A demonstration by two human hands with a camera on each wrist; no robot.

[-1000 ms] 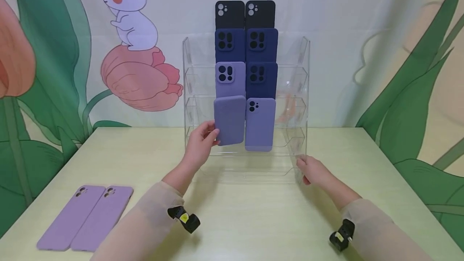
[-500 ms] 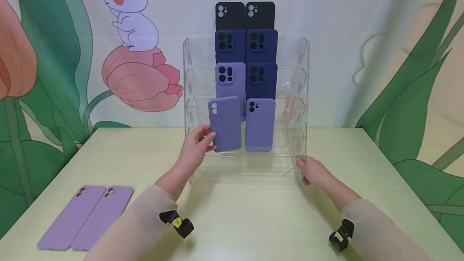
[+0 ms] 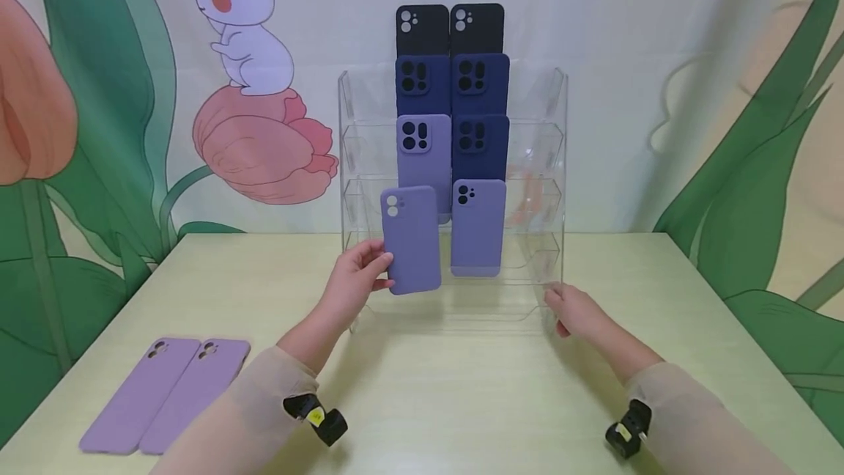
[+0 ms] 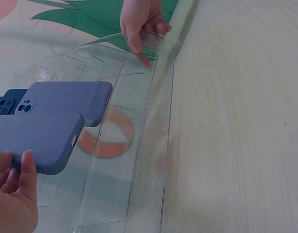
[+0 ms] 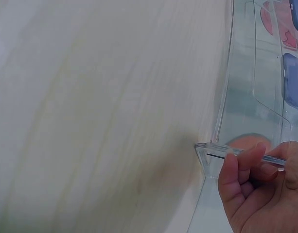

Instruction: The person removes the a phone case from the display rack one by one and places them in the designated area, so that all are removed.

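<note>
My left hand [image 3: 354, 277] pinches a lavender phone case [image 3: 412, 240] by its left edge, holding it upright in front of the lowest tier of a clear acrylic rack [image 3: 352, 200]. Thumb and fingers on that case [image 4: 37, 138] show in the left wrist view as well. My right hand [image 3: 572, 308] grips the rack's lower right side panel; in the right wrist view its thumb and fingers close round the clear edge [image 5: 217, 148]. Another lavender case [image 3: 478, 229] stands on the bottom tier, right of the held one. One more lavender case [image 3: 422, 167] leans on the tier above.
Navy cases [image 3: 480, 86] and black cases [image 3: 422, 29] fill the upper tiers. Two mauve cases [image 3: 141, 394] lie side by side at the table's front left. Behind the pale wooden table [image 3: 475, 394] hangs a printed curtain [image 3: 613, 94].
My left hand has drawn the lavender phone case down and away from the bottom tier, and its camera holes now show. The right hand keeps its grip on the rack.
</note>
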